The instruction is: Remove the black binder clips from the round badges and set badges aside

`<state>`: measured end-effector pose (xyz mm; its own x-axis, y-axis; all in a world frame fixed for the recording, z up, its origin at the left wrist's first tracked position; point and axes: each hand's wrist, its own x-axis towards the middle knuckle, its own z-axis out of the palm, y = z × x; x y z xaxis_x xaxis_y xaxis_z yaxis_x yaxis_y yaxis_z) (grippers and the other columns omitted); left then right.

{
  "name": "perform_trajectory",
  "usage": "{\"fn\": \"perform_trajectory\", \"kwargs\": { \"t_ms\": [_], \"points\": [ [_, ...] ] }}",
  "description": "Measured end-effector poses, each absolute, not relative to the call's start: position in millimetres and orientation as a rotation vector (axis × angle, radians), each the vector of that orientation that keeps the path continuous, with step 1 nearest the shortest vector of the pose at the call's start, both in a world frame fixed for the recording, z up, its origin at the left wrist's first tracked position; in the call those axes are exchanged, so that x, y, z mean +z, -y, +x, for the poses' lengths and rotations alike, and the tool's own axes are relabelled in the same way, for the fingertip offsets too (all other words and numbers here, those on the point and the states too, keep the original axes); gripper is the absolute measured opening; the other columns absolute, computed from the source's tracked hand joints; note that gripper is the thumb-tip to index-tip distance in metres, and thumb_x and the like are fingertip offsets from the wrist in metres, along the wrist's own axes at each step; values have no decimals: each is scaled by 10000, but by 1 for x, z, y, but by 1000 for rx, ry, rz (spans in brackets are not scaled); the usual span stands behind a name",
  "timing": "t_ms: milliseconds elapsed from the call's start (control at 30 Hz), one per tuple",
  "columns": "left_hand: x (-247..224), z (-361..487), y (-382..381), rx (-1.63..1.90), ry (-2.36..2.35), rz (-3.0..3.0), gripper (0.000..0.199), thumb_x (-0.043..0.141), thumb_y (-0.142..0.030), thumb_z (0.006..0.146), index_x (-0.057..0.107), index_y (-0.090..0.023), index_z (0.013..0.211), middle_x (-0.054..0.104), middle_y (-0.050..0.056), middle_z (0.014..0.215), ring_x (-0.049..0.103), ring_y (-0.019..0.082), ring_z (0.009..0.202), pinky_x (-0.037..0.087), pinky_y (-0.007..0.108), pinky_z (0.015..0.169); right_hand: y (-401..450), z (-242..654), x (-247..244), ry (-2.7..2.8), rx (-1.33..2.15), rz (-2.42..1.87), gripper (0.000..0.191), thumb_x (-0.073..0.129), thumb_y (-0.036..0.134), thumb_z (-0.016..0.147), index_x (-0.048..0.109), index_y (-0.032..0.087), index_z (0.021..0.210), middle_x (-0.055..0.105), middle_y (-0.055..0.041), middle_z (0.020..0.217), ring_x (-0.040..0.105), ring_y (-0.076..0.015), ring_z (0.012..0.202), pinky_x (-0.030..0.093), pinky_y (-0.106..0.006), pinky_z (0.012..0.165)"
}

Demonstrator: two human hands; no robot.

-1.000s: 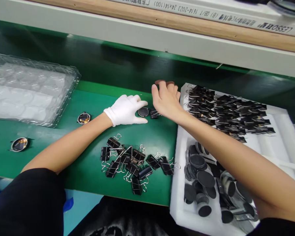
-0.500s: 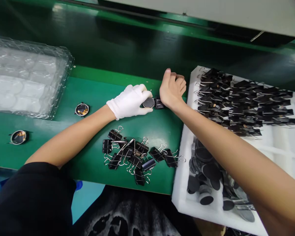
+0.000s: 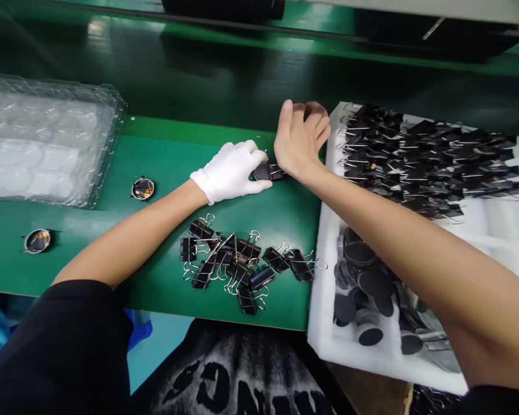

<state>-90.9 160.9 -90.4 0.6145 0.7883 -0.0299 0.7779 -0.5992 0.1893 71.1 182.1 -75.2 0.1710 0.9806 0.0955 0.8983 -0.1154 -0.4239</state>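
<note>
My left hand, in a white glove, grips a round dark disc between thumb and fingers at the back of the bench. Against the disc's right side is a black binder clip, its jaws appearing to overlap the disc's edge. My bare right hand is at the clip's handle end and appears to squeeze it; the contact is hidden under the hand, while several fingers point up and curl. Several loose black binder clips with silver handles lie in a pile in front of my hands.
Clear plastic trays are stacked at left. Two round metal-rimmed parts with orange-brown faces lie near them. On the right, a white foam tray holds rows of binder clips and loose dark discs. A dark green wall rises behind.
The binder clip in my right hand has moved left against the disc, and its jaws now seem to cover part of it. My left hand keeps its grip. The whole view has shifted slightly.
</note>
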Motion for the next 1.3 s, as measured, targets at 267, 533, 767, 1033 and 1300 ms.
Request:
{"fn": "perform_trajectory", "kwargs": {
  "t_ms": [267,533,767,1033,1300],
  "points": [
    [-64,-115,-159,153,-1224,2828,594,454,-609,1001,487,-319,1518,514,138,1503,481,425,1329,357,562,1022,-73,106,-6,2800,978,-1598,347,679,565,931,675,230,842,658,-81,867,614,-291,882,445,-459,889],
    [-56,-126,-166,-77,-1158,2971,643,628,-590,929,550,-252,1471,618,158,1302,506,425,1241,333,609,1038,-77,125,-15,2579,1154,-1665,323,545,392,1009,644,247,737,615,3,641,529,-179,599,378,-336,652],
    [-70,-119,-171,-68,-1369,2821,607,620,-629,950,637,-181,1359,637,171,1262,556,405,1232,352,534,1048,-141,116,-35,2366,802,-1999,341,591,377,989,637,215,692,637,-84,689,621,-261,728,443,-373,703],
    [-69,-125,-178,-146,-1328,2800,571,609,-632,955,682,-157,1264,672,129,1138,620,356,1142,374,478,1043,-171,83,-69,1927,426,-1876,671,166,689,1065,527,223,1385,520,-189,1412,410,-402,1426,312,-672,1151],
    [-79,-126,-178,-15,-1249,2784,577,610,-652,950,674,-153,1231,656,127,1148,623,387,1176,374,541,1065,-181,70,-103,1712,535,-2012,638,76,626,1077,458,230,1401,437,-164,1447,289,-353,1529,170,-707,1218]
  ]
}}
